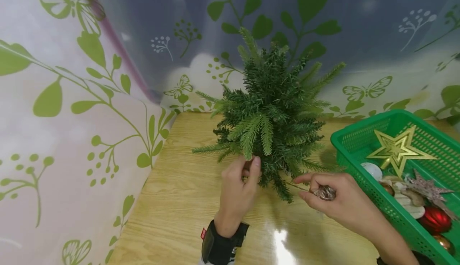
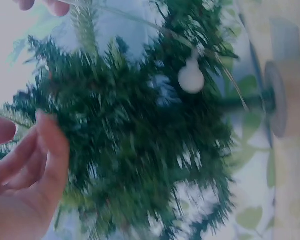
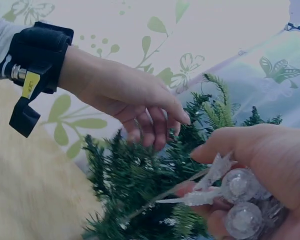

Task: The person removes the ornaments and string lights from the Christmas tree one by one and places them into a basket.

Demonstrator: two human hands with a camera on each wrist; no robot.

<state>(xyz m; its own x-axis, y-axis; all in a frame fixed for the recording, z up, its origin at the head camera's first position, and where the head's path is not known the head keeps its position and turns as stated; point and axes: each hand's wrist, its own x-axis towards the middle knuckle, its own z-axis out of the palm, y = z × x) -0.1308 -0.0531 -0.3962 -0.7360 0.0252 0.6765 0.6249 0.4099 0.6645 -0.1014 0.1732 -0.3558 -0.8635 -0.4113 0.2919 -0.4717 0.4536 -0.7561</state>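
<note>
A small artificial Christmas tree [image 1: 269, 109] stands on the table, its green branches spread. My right hand [image 1: 334, 195] holds a bunched string of lights [image 1: 325, 193] beside the lower right branches. Clear round bulbs [image 3: 240, 185] show between its fingers in the right wrist view. From the bunch a thin wire runs into the branches. One whitish round bulb [image 2: 191, 77] hangs on the wire in the left wrist view. My left hand [image 1: 238, 185] is at the tree's lower front, fingers loosely bent against the needles, a gap showing between thumb and fingertips.
At the right a green plastic basket [image 1: 389, 213] holds a gold star [image 1: 399, 151], a glittery pinkish star [image 1: 427, 187], a red bauble [image 1: 435, 220] and other ornaments. Behind and left, patterned sheeting [image 1: 90, 137] edges the wooden table [image 1: 172, 201]. The tree's round base [image 2: 276, 100] shows in the left wrist view.
</note>
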